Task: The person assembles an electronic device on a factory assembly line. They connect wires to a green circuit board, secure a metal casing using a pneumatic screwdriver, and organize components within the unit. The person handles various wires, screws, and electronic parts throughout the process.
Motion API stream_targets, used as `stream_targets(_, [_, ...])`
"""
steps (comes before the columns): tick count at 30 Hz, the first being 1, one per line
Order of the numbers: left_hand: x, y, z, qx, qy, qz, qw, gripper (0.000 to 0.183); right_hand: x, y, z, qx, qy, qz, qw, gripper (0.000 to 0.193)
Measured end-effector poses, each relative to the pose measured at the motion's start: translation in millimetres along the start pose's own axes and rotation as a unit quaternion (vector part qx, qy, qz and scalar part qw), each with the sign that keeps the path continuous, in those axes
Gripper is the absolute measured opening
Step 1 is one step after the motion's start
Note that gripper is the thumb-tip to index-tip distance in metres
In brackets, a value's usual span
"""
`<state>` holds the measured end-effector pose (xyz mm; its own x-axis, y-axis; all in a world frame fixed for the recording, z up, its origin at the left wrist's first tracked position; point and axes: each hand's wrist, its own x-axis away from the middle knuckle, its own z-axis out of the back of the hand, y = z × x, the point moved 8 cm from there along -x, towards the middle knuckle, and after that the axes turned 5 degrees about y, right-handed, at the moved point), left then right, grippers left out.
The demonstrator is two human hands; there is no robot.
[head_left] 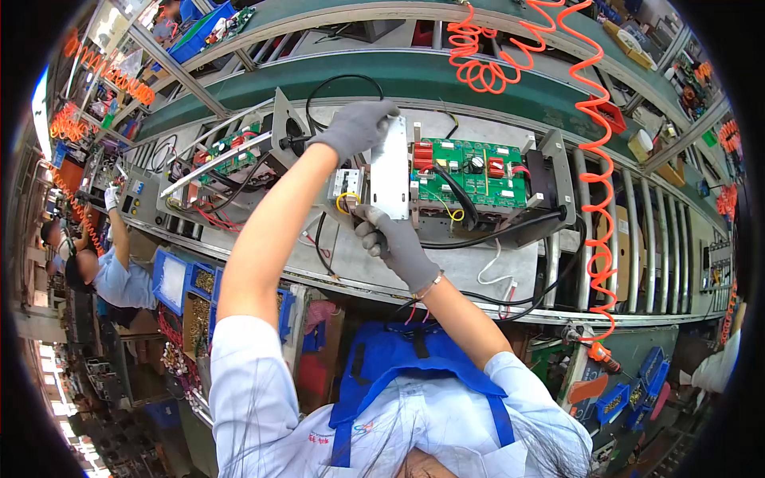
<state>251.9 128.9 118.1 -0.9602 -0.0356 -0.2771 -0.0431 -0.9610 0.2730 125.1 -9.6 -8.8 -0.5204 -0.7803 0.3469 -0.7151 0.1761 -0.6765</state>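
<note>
A flat silver metal plate (390,171) with small holes stands between my hands, beside the green circuit board (478,171) of an open chassis. My left hand (358,130), in a grey glove, is closed on the plate's far end. Also gloved in grey, my right hand (401,245) has its fingers curled at the plate's near end; its fingertips are partly hidden. Left of the plate sits a small grey breaker-like block (344,187) with a yellow wire loop (344,204). A black cable (458,195) crosses the board's near side.
Another open unit (231,155) with a metal frame lies on the left. Coiled orange air hoses (598,159) hang at the right, one ending at an orange power screwdriver (603,356). Metal rollers (645,239) continue rightward. Blue parts bins (179,279) and a co-worker (115,275) are at left.
</note>
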Motion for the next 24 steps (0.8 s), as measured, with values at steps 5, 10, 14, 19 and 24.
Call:
stream_targets(5, [-24.4,-7.5,-72.4,-0.077,-0.134,0.016,0.988,0.033,-33.6,26.4,15.4,-0.158,0.024,-0.07,0.985,0.03])
stream_targets(10, [-18.5,-16.0,-90.0,-0.053,-0.157,0.005,0.986,0.035,-36.7,40.7,33.7,-0.24,0.086,-0.119,0.96,0.021])
stream_targets(14, [-7.5,-11.1,-57.9,-0.12,-0.05,-0.062,0.99,0.044,-44.5,55.1,23.0,-0.388,-0.111,-0.174,0.899,0.033])
stream_targets(19, [106.6,38.0,70.6,0.046,0.367,-0.036,0.929,0.052,30.7,26.7,35.6,-0.281,-0.029,-0.048,0.958,0.054])
stream_targets(24, [343.5,-32.9,52.6,0.0,0.334,0.24,0.912,0.054,106.7,58.1,53.2,-0.093,0.114,-0.06,0.987,0.051])
